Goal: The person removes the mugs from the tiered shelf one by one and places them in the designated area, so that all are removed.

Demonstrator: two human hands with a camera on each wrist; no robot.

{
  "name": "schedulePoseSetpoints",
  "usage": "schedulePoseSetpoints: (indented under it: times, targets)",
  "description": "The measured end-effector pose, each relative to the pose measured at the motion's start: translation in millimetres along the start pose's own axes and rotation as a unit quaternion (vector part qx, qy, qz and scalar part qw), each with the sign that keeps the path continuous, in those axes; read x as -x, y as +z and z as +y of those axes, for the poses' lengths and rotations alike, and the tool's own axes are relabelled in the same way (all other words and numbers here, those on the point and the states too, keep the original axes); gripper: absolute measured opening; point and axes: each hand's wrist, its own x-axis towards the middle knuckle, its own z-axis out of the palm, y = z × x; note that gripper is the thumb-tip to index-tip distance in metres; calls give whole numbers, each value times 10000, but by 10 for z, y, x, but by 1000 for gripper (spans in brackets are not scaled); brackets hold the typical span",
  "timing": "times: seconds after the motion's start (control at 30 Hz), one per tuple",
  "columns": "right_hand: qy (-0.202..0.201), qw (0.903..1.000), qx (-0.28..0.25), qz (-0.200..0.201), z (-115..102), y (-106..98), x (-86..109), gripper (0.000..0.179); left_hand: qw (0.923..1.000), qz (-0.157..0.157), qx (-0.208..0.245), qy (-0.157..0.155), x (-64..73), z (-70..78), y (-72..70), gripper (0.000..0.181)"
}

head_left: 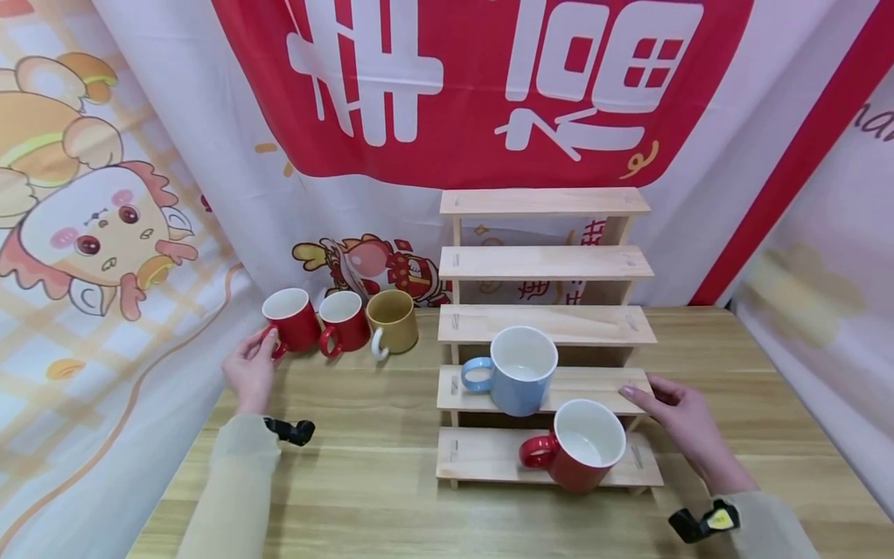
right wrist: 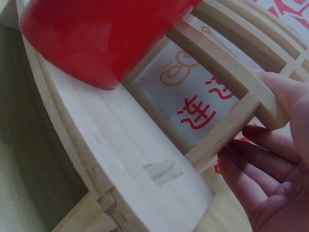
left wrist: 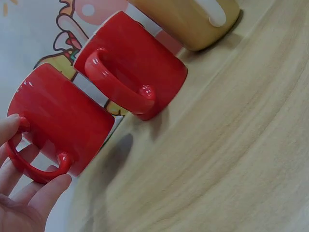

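At the far left, my left hand (head_left: 250, 374) holds the handle of the leftmost red mug (head_left: 300, 329), thumb on top and fingers around it in the left wrist view. A second red mug (head_left: 351, 334) and a mustard mug (head_left: 400, 335) with a white handle stand beside it in a row. My right hand (head_left: 683, 418) grips the right end of the second step of a stepped wooden rack (head_left: 482, 460), thumb above and fingers beneath. On that same step sits a light blue mug (head_left: 518, 390). Another red mug (head_left: 574, 469) sits on the lowest step, its handle towards the left.
The rack's upper three steps rise behind the blue mug, the top board (head_left: 538, 202) close to the back curtain (head_left: 391, 203). Printed cloth (head_left: 126, 326) borders the wood-grain table (head_left: 363, 466) on the left. A pale curtain (head_left: 831, 373) borders it on the right.
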Motion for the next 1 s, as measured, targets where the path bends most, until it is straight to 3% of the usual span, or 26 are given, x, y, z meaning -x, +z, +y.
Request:
schedulePoseSetpoints:
  times: [0.13,0.33,0.53,0.67,0.83,1.0]
  targets:
    - [-52,10000,-45,36,4,-1,14,76,9998,0,162,-64,-17,-36,12,41]
    - [-15,10000,-22,39,-2,-3,19,78,9999,38,12,-128,-47,-119,-3,39]
    - [12,10000,-30,0,-11,-4,13,80,9990,174,154,-391,-73,-256,-49,36]
    - [-3,10000,-66,-11,-3,-7,9,77,9994,159,87,-288,-81,-302,-50,37]
    - [6,10000,-33,-15,2,-5,0,79,9983,427,-406,-21,-55,-240,-40,46]
    - [-50,10000,-34,-17,8,-5,-1,77,9950,657,-727,197,12,10,8,60]
